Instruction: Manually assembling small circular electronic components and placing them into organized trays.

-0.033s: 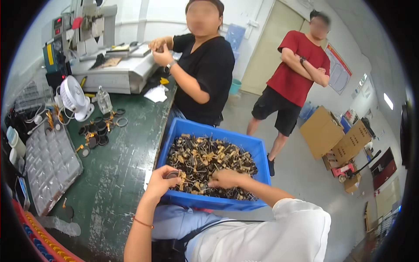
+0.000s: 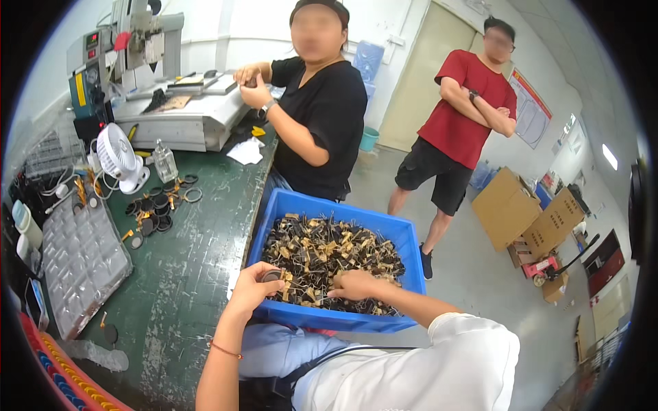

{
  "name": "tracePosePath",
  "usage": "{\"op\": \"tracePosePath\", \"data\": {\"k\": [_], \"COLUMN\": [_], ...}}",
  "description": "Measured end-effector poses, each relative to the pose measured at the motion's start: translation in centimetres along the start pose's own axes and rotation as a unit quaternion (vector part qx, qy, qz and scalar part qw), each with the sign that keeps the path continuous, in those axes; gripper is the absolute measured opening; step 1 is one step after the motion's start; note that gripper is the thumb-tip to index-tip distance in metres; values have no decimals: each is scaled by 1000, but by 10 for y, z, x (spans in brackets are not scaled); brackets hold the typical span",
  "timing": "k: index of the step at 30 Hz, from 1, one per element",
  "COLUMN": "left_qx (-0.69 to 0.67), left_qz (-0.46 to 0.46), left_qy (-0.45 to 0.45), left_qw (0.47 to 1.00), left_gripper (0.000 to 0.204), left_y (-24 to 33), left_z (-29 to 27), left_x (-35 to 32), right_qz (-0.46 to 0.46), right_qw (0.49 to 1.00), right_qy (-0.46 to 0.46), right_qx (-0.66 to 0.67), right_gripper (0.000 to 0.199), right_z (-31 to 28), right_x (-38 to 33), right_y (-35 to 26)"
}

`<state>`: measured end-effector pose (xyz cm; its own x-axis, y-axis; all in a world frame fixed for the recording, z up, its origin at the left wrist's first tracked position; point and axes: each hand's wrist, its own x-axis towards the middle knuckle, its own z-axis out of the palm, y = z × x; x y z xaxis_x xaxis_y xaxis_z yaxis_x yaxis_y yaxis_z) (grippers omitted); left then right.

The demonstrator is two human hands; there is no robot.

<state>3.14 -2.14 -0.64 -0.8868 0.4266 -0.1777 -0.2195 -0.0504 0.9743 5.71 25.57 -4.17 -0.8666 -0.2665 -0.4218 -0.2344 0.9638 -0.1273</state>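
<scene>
A blue plastic bin (image 2: 343, 318) in front of me is full of small black and gold pieces with wire loops (image 2: 329, 250), which look like binder clips. My left hand (image 2: 255, 286) is over the bin's near left corner, fingers closed round a dark round disc (image 2: 272, 276). A gold strip shows beside that disc. My right hand (image 2: 358, 283) reaches down into the middle of the pile, its fingers bent together and touching the pieces. What its fingertips grip, if anything, is hidden.
Along the left runs a green worktable (image 2: 171, 274) with several dark discs (image 2: 156, 205), a small white fan (image 2: 118, 156), a glass bottle (image 2: 164, 162) and a clear blister tray (image 2: 86, 260). One co-worker (image 2: 319, 123) handles a dark piece beyond the bin; another person (image 2: 466, 116) stands, arms folded.
The view has shifted very slightly. Both my hands keep their places, the left with the disc and the right in the pile.
</scene>
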Motion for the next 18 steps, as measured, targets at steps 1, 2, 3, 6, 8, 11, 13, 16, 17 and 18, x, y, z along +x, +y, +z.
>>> {"op": "tracePosePath", "data": {"k": [1, 2, 3, 6, 8, 11, 13, 16, 17, 18], "left_qx": [-16, -32, -27, -23, -54, -59, -91, -138, -138, -151], "left_qz": [6, 9, 12, 9, 2, -22, -27, -12, -14, -16], "left_qy": [3, 7, 6, 7, -12, -11, -24, -30, -30, -35], "left_qw": [1000, 999, 1000, 1000, 998, 998, 995, 990, 990, 988], "left_gripper": [19, 20, 20, 16, 14, 13, 14, 14, 14, 14], "left_y": [4, 8, 9, 8, 7, 6, 9, 9, 10, 14], "left_z": [2, 3, 2, -3, -5, -10, -7, -7, -7, -4], "left_x": [-2, -2, -3, -1, -3, 9, 5, -2, -5, -7], "right_qz": [8, 16, 15, -19, -36, -80, -122, -66, -14, -33], "right_qw": [999, 997, 997, 998, 990, 983, 960, 940, 920, 862], "right_qy": [37, 72, 77, 8, 11, 70, 195, 187, 168, 165], "right_qx": [-3, -5, -3, 67, 132, 147, 161, 279, 353, 478], "right_gripper": [46, 43, 43, 32, 26, 23, 20, 21, 21, 20], "right_z": [10, 18, 14, 7, 10, 20, 31, 18, 10, 24], "right_x": [-1, 1, 0, 1, -2, 5, 3, 1, -1, 16], "right_y": [0, 3, 0, -11, -17, -14, -13, -16, -21, -5]}}
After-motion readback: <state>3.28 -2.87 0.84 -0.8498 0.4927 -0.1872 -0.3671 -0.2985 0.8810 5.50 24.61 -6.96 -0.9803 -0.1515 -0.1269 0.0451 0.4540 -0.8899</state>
